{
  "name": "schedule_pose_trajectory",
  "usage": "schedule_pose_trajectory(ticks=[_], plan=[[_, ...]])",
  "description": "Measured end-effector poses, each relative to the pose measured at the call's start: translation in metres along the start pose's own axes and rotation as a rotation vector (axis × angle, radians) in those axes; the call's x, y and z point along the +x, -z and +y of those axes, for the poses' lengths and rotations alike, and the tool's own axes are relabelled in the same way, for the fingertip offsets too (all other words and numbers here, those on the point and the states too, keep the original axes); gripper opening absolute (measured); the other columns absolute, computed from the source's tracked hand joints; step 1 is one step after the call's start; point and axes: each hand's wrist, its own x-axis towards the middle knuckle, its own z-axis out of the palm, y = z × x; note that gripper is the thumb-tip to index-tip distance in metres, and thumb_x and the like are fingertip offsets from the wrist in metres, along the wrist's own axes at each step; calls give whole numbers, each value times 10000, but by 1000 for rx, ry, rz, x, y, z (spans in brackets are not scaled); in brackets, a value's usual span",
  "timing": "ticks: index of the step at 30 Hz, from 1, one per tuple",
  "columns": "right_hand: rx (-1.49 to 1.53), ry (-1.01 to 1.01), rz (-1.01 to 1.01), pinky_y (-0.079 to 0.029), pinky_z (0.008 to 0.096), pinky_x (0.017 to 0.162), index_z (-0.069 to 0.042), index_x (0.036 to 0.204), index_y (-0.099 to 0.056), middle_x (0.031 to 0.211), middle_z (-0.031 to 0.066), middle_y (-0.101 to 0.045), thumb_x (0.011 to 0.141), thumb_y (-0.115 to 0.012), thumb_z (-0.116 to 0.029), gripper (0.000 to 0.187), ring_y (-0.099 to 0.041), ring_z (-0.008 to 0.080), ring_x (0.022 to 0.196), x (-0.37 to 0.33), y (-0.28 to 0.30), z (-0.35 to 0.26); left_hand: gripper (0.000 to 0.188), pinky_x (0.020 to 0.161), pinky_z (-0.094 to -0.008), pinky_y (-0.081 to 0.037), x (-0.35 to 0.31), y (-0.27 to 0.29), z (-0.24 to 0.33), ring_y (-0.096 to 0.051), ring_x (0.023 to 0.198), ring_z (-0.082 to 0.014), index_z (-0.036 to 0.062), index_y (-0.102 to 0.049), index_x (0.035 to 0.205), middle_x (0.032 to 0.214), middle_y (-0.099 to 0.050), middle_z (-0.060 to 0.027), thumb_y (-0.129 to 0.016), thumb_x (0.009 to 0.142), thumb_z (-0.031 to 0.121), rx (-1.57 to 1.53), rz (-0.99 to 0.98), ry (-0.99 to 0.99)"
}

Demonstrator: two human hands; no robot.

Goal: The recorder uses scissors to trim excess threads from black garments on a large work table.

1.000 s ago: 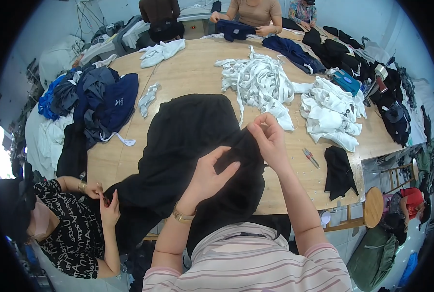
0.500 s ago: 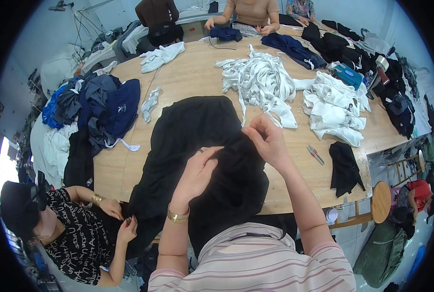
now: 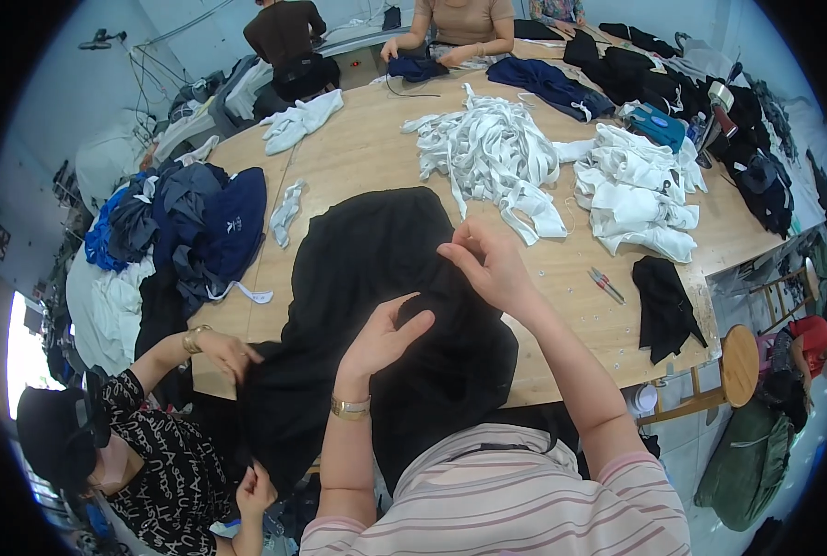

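A large black cloth garment (image 3: 362, 232) lies spread in front of me and hangs over the table's near edge. My left hand (image 3: 385, 335) is over its middle, index finger stretched out and thumb held apart, with nothing visible between them. Slightly higher and to the right, my right hand (image 3: 489, 264) has thumb and index finger pinched together above the garment's right side. Anything in that pinch is too small to make out. At the lower left a co-worker's hand (image 3: 223, 352) rests by the garment's edge, and their other hand (image 3: 256, 488) is lower down beside it.
White strips (image 3: 497, 153) are heaped beyond the garment, with folded white cloth (image 3: 631, 190) to their right. Small snips (image 3: 606, 285) and a black cloth piece (image 3: 663, 306) lie at right. Dark blue clothing (image 3: 223, 222) is piled at left. A wooden stool (image 3: 738, 365) stands by the right corner.
My right hand has shifted a little left, toward my left hand, keeping its pinch. The co-worker's hands have moved apart, one up onto the table edge, the other lower. The view has shifted slightly.
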Motion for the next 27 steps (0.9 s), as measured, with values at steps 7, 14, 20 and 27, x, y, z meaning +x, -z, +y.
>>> schedule_pose_trajectory(ticks=[7,14,20,27], plan=[[16,-39,-126,-440,235,606,-3,810,-551,716,39,-576,784,-682,-124,181,-544,94,653,3,10,2,267,770,-209,-454,-1,3,5,-563,817,-57,-6,-589,1087,950,-631,6,-621,836,77,-67,44,16],[-166,-191,-583,-442,252,689,-13,894,-636,792,75,-646,727,-704,-186,249,-576,135,722,8,34,0,331,863,-227,-408,-3,9,0,-524,949,-82,3,-538,1163,1058,-595,-13,-578,840,60,-152,22,37],[-18,-171,-491,-405,251,611,-2,857,-611,707,24,-590,798,-648,-172,184,-502,84,666,5,24,10,357,829,-225,-428,0,12,-15,-533,896,-78,-19,-505,1166,1020,-592,-24,-574,822,46,151,147,15],[11,-222,-457,-373,246,584,1,846,-562,656,7,-509,864,-580,-198,201,-441,67,644,6,15,15,415,833,-226,-408,2,15,2,-498,912,-95,-22,-473,1147,994,-553,-26,-629,766,26,432,89,-39]])
